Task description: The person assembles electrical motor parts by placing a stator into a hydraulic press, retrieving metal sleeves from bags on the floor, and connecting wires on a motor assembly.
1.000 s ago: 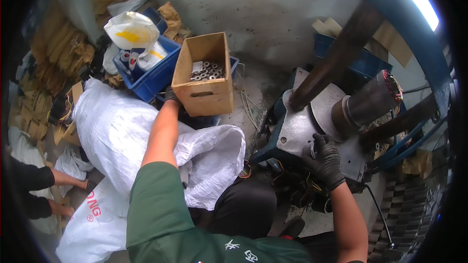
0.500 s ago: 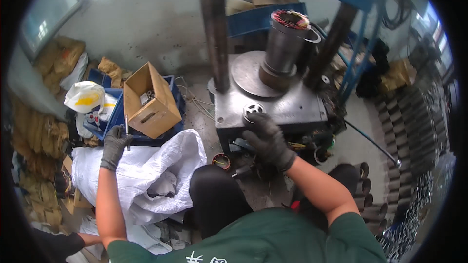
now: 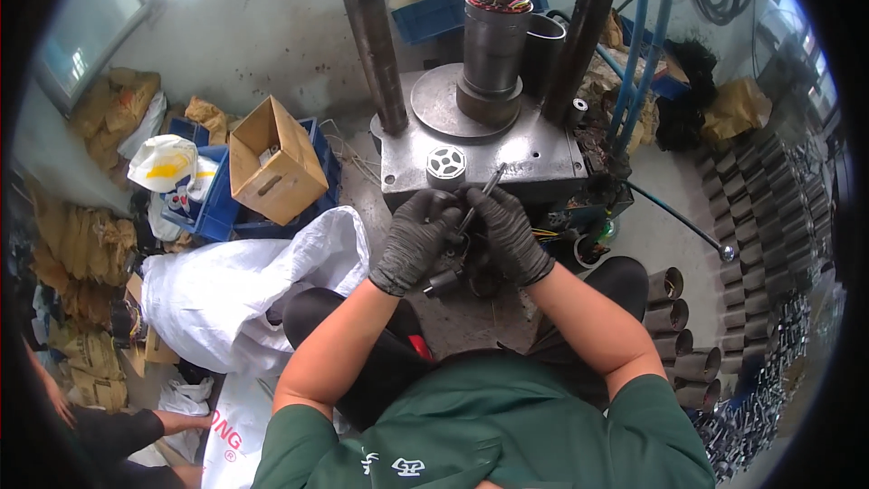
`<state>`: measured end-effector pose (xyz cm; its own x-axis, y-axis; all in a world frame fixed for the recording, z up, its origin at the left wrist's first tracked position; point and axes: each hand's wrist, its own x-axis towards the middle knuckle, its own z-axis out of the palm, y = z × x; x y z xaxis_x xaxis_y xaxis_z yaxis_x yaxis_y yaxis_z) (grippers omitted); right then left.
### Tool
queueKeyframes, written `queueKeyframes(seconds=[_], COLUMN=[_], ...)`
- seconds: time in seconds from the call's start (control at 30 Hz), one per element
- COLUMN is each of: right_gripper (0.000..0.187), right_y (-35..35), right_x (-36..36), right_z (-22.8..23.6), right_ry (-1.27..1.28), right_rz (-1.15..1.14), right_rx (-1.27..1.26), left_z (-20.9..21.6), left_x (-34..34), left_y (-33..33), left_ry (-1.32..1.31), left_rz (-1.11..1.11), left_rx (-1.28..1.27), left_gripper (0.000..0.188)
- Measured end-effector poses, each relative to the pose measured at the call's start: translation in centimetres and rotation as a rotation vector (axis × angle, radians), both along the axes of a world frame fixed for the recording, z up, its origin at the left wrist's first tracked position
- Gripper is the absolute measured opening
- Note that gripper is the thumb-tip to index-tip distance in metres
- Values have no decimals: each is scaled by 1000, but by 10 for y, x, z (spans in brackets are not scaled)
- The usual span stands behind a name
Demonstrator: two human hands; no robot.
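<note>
A thin metal shaft (image 3: 493,179) is tilted in front of the press table, its upper end pointing away and to the right. My right hand (image 3: 511,234), in a dark grey glove, is closed on it with fingertips pinched round its middle. Gloved the same way, my left hand (image 3: 415,243) is closed at the shaft's lower end, which its fingers partly hide. Just beyond my hands, a round metal rotor core (image 3: 445,163) with a spoked end face stands on the front edge of the press table (image 3: 398,163).
A metal cylinder with coloured windings (image 3: 496,45) stands on the round plate between the press columns. At left are a cardboard box (image 3: 281,167), blue crates and a white sack (image 3: 217,299). Stacked metal tubes (image 3: 751,235) line the right. Another person's legs (image 3: 118,435) show at lower left.
My left hand has brought the shaft from beside the cardboard box to the middle. My right hand has left the rotor core and now grips the shaft too. The view has shifted slightly.
</note>
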<state>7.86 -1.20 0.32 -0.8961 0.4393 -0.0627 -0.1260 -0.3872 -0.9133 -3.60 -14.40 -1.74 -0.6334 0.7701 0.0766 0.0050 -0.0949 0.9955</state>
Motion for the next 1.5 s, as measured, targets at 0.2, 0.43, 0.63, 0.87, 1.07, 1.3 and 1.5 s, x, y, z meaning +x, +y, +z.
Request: queueKeyframes(seconds=[0.2, 0.43, 0.63, 0.87, 1.07, 1.3, 1.5], right_gripper=[27, 67, 78, 68, 63, 82, 69], right_y=[89, 71, 61, 56, 42, 40, 60], right_x=[-20, -112, -146, -125, -107, -19, -8], right_z=[-3, 43, 26, 12, 11, -10, 5], right_ry=[-151, -631, -749, -669, -764, -563, -255], right_rz=[-43, 385, 489, 294, 313, 204, 212], right_rx=[934, 1613, 1746, 1761, 1698, 1300, 805], left_z=[-38, -72, -84, -47, -72, -44, -30], left_x=[-12, -31, -33, -21, -17, 33, -10], left_y=[17, 46, 70, 66, 60, 23, 40], left_ry=[-576, -671, -970, -1017, -1315, -574, -250], left_rz=[356, 516, 521, 415, 186, 56, 228], left_rx=[-14, -116, -104, 43, 140, -31, 12], left_gripper=[23, 17, 32, 35, 42, 35, 35])
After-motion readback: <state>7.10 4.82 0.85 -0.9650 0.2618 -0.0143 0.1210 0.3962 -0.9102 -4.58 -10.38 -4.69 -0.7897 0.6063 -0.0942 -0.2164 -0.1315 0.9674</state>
